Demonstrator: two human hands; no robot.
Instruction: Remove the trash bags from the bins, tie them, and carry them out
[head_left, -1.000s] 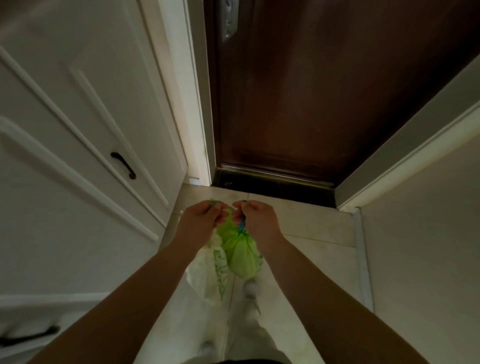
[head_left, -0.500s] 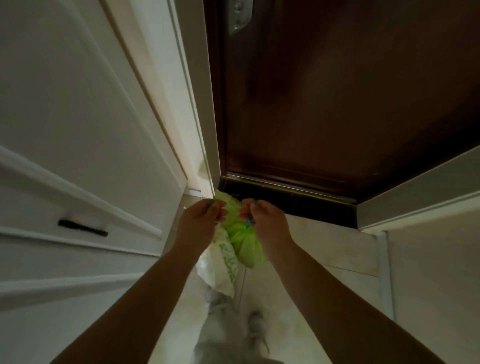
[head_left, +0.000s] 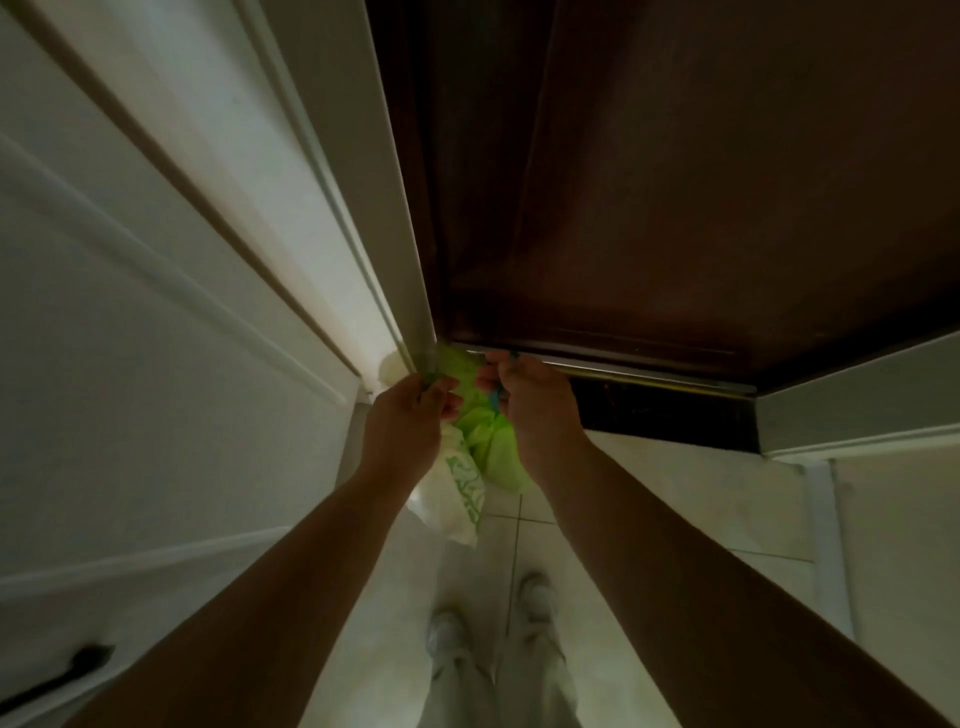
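A light green trash bag (head_left: 496, 449) hangs between my two hands, just in front of the dark brown door (head_left: 675, 208). A white bag with green print (head_left: 457, 493) hangs beside it on the left. My left hand (head_left: 410, 421) pinches the top of the bags with closed fingers. My right hand (head_left: 530, 400) grips the green bag's top, where a blue strip shows by the fingers. Both forearms stretch forward from the bottom of the view. The bags' knots are hidden by my fingers.
White panelled cabinet doors (head_left: 156, 364) with a black handle (head_left: 57, 675) run along the left. A white wall and skirting (head_left: 883, 519) close the right side. Pale floor tiles (head_left: 649, 493) lie below, with my legs and white shoes (head_left: 537, 597) on them.
I have moved closer to the brown door; it now fills more of the view. Both hands have kept hold of the bags and sit higher against the door's threshold.
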